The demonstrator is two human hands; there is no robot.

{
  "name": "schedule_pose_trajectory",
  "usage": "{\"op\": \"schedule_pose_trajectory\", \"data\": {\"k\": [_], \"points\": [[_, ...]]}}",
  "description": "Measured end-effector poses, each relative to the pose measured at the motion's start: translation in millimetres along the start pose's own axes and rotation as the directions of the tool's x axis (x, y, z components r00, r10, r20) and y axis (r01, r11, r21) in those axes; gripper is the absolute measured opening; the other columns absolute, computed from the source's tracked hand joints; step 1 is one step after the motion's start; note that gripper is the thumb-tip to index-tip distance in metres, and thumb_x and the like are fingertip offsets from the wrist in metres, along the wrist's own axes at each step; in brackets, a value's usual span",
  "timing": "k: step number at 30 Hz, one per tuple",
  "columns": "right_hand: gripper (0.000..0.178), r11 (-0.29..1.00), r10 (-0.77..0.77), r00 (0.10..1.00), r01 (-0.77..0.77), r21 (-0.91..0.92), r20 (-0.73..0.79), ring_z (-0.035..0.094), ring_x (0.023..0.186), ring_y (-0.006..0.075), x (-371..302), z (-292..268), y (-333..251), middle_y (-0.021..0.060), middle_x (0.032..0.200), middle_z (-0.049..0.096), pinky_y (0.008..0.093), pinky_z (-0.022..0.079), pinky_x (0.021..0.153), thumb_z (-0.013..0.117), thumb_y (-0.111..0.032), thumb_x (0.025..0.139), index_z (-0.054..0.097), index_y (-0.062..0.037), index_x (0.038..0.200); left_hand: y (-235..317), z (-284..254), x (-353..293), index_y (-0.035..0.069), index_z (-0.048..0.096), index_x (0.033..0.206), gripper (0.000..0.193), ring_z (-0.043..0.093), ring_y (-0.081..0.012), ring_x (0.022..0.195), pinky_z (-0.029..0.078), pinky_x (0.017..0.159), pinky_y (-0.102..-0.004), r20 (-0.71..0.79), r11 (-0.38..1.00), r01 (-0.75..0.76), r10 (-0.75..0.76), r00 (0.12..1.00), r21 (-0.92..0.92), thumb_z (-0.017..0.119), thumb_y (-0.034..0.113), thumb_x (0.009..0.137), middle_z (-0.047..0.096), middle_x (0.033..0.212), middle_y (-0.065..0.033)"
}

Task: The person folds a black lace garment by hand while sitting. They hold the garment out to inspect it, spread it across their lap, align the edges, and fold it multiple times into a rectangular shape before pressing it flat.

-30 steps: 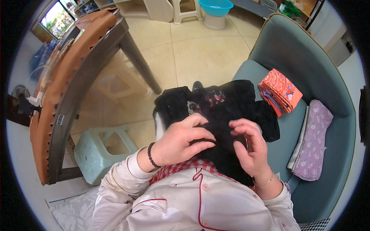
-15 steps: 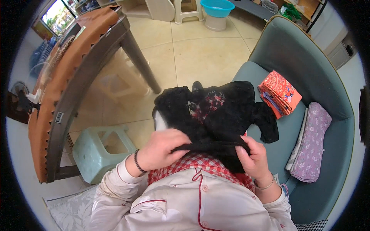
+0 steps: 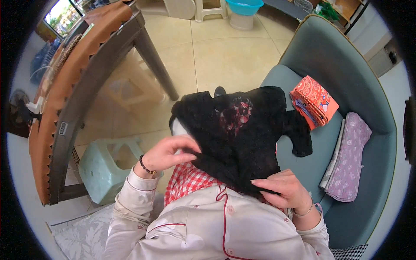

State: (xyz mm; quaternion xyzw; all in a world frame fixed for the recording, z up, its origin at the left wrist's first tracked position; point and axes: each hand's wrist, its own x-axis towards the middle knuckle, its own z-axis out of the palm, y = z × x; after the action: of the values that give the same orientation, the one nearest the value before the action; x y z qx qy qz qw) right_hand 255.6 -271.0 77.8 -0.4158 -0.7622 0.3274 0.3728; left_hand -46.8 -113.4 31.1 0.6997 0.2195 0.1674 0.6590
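Note:
Across my lap lies a black garment (image 3: 255, 143) with sleeves and a red and pink floral patch on it. My left hand (image 3: 172, 152) pinches its near left edge between thumb and fingers. Lower down and to the right, my right hand (image 3: 281, 188) grips the near edge of the same garment. Under the cloth, red-and-white checked fabric (image 3: 186, 182) covers my lap. One black sleeve (image 3: 297, 138) spreads to the right over the sofa seat. The tip of a dark shoe shows past the garment's far edge.
On the blue-green sofa (image 3: 346, 65) to my right sit folded orange patterned cloths (image 3: 315, 102) and a folded purple floral cloth (image 3: 350, 158). A pale green plastic stool (image 3: 102, 173) and a brown-covered table (image 3: 78, 99) stand at my left. Farther off is a blue basin (image 3: 245, 6).
My right hand has drawn the garment's near edge down toward me. My left hand has shifted slightly up and left, and the cloth between them now slants and lies flatter.

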Motion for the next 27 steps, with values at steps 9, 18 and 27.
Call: {"op": "schedule_pose_trajectory", "data": {"k": [9,18,27], "points": [[0.043,0.984,-0.012,0.989,0.038,-0.174,0.151,0.048,0.046,0.0168,-4,-6,-9,0.0015,0.054,0.039,0.0309,0.040,0.043,0.067,-0.007,0.070,0.066,-0.0137,0.112,43,5,47,0.000,0.062,0.098,0.014,0.056,-0.0217,0.091,0.045,0.080,-0.0301,0.416,0.975,-0.215,0.175,0.892,0.050,0.059,0.001,0.085,0.058,0.097,-0.0092],[0.034,0.945,-0.055,0.986,0.102,-0.311,0.156,0.040,0.041,0.0128,-6,-7,-7,-0.0016,0.052,0.029,0.0292,0.034,0.038,0.066,-0.012,0.071,0.070,-0.0226,0.103,56,34,52,0.007,0.068,0.091,0.016,0.036,-0.0373,0.131,0.028,0.105,-0.0456,0.481,0.842,-0.407,0.210,0.851,0.354,0.066,0.004,0.076,0.038,0.140,-0.0225],[0.038,0.946,-0.038,0.998,0.055,-0.320,0.058,0.040,0.041,0.0153,-6,-16,-7,-0.0008,0.051,0.032,0.0305,0.031,0.039,0.067,-0.006,0.064,0.069,-0.0170,0.100,50,46,79,0.005,0.069,0.093,0.016,0.058,-0.0276,0.098,0.045,0.085,-0.0337,0.528,0.949,-0.307,0.225,0.819,0.072,0.064,0.002,0.078,0.064,0.100,-0.0126]]}}
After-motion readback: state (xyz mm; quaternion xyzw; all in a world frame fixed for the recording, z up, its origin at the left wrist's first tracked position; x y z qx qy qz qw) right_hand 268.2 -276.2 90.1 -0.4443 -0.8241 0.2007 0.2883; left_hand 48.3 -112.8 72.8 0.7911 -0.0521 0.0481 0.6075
